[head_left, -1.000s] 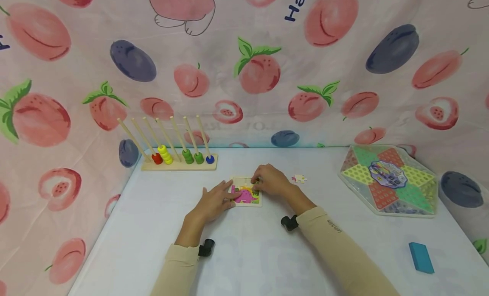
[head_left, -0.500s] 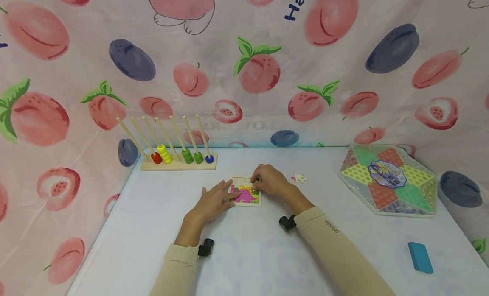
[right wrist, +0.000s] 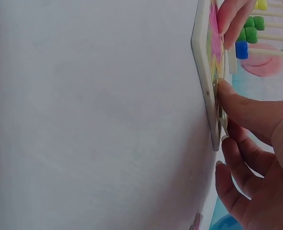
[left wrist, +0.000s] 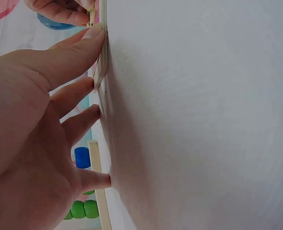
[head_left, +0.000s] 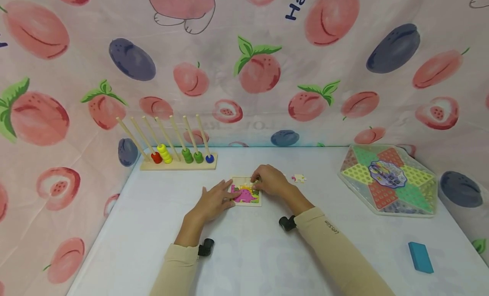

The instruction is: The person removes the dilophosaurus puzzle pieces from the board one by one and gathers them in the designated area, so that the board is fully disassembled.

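A small wooden puzzle board (head_left: 250, 200) with a pink dinosaur picture lies flat on the white table (head_left: 244, 253). My left hand (head_left: 214, 201) rests beside its left edge, its straight fingers (left wrist: 86, 86) pressing the board's rim (left wrist: 102, 57). My right hand (head_left: 269, 181) is curled over the far right corner. Its thumb (right wrist: 242, 108) and a finger pinch a small yellowish puzzle piece (right wrist: 221, 117) against the board (right wrist: 203, 72). One loose puzzle piece (head_left: 299, 178) lies on the table just right of that hand.
A wooden bead rack (head_left: 177, 160) with coloured beads on slanted rods stands at the back left. At the right lies a hexagonal Chinese checkers board (head_left: 387, 179), with a blue block (head_left: 420, 257) nearer the front. Fruit-print cloth walls close in the table.
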`<state>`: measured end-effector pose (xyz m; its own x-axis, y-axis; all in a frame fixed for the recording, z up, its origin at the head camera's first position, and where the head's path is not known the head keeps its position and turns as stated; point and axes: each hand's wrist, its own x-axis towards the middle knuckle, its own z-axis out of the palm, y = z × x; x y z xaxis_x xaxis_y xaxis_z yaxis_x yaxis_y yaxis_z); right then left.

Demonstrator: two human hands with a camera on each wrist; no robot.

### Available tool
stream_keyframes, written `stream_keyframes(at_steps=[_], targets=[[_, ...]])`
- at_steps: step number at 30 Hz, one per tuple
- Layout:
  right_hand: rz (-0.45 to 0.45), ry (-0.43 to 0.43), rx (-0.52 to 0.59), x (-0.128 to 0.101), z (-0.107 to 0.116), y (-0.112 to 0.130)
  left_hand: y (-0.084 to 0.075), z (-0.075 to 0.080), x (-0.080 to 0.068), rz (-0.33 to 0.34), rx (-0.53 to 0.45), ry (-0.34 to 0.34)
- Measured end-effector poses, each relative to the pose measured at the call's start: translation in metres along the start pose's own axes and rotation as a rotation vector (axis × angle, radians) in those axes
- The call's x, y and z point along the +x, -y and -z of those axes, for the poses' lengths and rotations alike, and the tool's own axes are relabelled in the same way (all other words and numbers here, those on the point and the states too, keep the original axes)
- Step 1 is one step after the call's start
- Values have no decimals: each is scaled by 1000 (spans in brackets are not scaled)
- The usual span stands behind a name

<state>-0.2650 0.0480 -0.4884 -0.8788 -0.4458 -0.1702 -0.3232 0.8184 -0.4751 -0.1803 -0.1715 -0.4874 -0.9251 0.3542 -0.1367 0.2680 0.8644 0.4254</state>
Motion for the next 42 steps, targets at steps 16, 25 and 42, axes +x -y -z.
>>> stream_keyframes(at_steps=[16, 25, 42], targets=[[112, -77, 29, -7, -1, 0, -3, 0, 1, -9, 12, -1], [68, -158, 285, -17, 24, -13, -3, 0, 1, -8, 3, 3], [3, -317, 312, -77, 85, -99, -2, 0, -1, -4, -31, -1]])
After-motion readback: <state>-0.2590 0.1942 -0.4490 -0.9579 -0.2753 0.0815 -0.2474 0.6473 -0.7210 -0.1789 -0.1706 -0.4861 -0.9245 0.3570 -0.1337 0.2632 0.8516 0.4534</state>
